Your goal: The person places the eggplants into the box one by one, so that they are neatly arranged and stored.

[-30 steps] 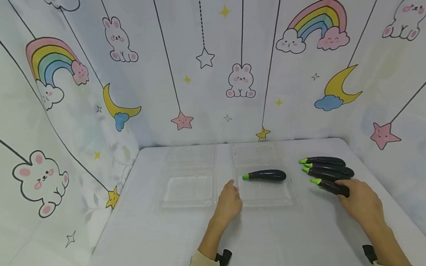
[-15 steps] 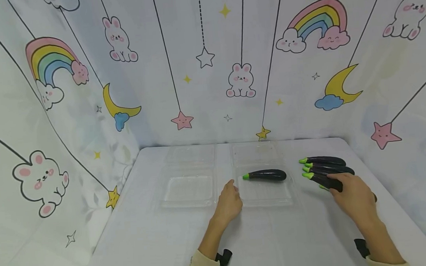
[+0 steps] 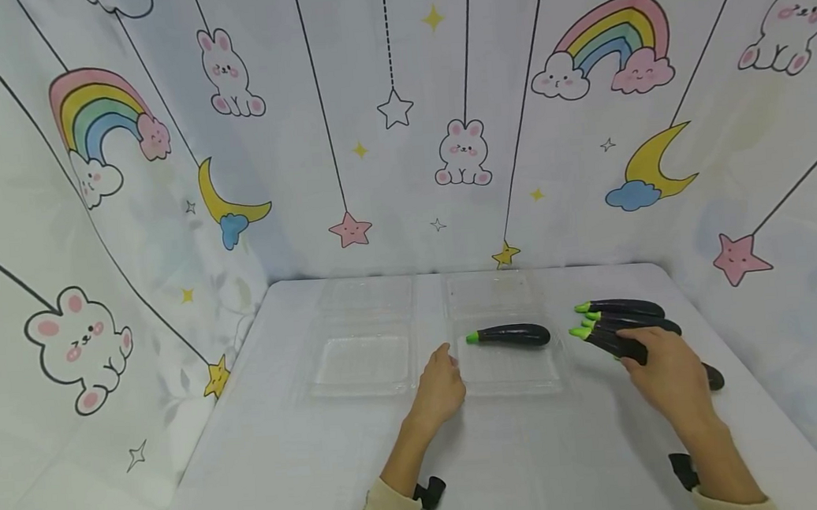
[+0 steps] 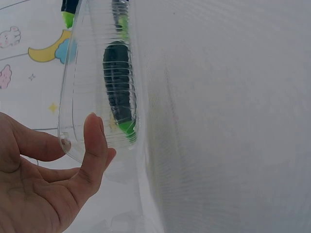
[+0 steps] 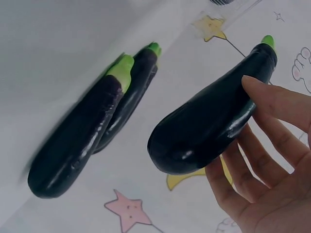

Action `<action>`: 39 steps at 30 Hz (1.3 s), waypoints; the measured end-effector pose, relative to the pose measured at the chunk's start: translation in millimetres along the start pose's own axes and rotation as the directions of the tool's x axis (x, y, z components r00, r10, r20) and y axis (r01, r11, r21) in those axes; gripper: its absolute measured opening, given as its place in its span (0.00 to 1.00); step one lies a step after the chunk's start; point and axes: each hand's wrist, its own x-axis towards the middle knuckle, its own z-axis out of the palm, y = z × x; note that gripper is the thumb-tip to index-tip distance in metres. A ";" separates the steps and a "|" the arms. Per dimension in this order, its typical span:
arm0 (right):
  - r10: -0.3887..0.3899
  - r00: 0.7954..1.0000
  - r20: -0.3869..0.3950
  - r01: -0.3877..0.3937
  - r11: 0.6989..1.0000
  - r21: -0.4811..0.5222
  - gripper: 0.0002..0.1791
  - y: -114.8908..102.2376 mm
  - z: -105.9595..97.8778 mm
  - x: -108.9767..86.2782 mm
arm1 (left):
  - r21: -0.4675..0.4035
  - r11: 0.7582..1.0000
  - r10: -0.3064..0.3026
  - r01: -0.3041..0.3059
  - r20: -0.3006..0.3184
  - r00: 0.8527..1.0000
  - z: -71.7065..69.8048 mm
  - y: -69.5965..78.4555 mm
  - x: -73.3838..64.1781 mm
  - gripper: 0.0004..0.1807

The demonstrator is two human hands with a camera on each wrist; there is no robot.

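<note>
My right hand (image 3: 669, 379) holds a dark purple eggplant (image 3: 610, 343) with a green stem end, raised off the table in the right wrist view (image 5: 209, 111). My left hand (image 3: 441, 389) pinches the near left edge of a clear plastic box (image 3: 510, 379), its thumb and fingers on either side of the rim in the left wrist view. Inside that box lies another eggplant (image 3: 514, 336), stem pointing left. More eggplants (image 3: 626, 308) lie at the table's right, behind and beneath my right hand, which partly hides them.
A second clear plastic box (image 3: 362, 365) stands left of the first. Both have a clear lid part behind, such as the right lid (image 3: 489, 293). A printed cloth (image 3: 404, 192) hangs behind the white table (image 3: 509, 469).
My right hand has lifted the eggplant and carried it slightly left and away from me, uncovering another eggplant beneath. The left hand stays on the box edge.
</note>
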 end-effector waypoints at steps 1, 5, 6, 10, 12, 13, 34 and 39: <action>0.001 1.000 0.000 -0.001 1.000 -0.002 0.25 -0.9 0.4 0.6 | 0.002 1.000 0.000 0.000 0.000 1.000 -0.1 0.1 0.0 0.27; 0.003 1.000 0.001 -0.003 1.000 -0.009 0.25 -5.4 1.5 2.5 | 0.001 1.000 0.000 0.000 0.001 1.000 -0.9 0.6 -0.2 0.27; 0.002 1.000 0.001 -0.002 1.000 -0.010 0.25 -6.7 1.7 3.0 | 0.002 1.000 0.001 -0.001 0.001 1.000 -0.9 0.5 -0.2 0.27; -0.005 1.000 0.002 0.005 1.000 -0.008 0.24 -12.7 1.8 4.9 | 0.009 1.000 0.007 -0.007 0.001 1.000 -0.8 -0.1 -0.2 0.27; -0.009 1.000 0.004 0.009 1.000 -0.004 0.24 -15.6 2.0 6.0 | 0.009 1.000 0.008 -0.008 0.001 1.000 -0.6 -0.4 -0.2 0.27; -0.012 1.000 0.006 0.012 1.000 -0.001 0.24 -16.9 2.1 6.4 | 0.009 1.000 0.008 -0.008 0.000 1.000 -0.6 -0.5 -0.2 0.27; -0.016 1.000 0.015 0.016 1.000 0.024 0.24 -42.5 15.9 15.4 | 0.018 1.000 0.008 -0.008 -0.006 1.000 0.3 -2.4 1.2 0.27; -0.029 0.999 0.033 0.028 0.999 0.038 0.24 -47.9 19.0 15.6 | 0.017 1.000 0.001 -0.001 -0.002 1.000 1.0 -2.5 1.6 0.26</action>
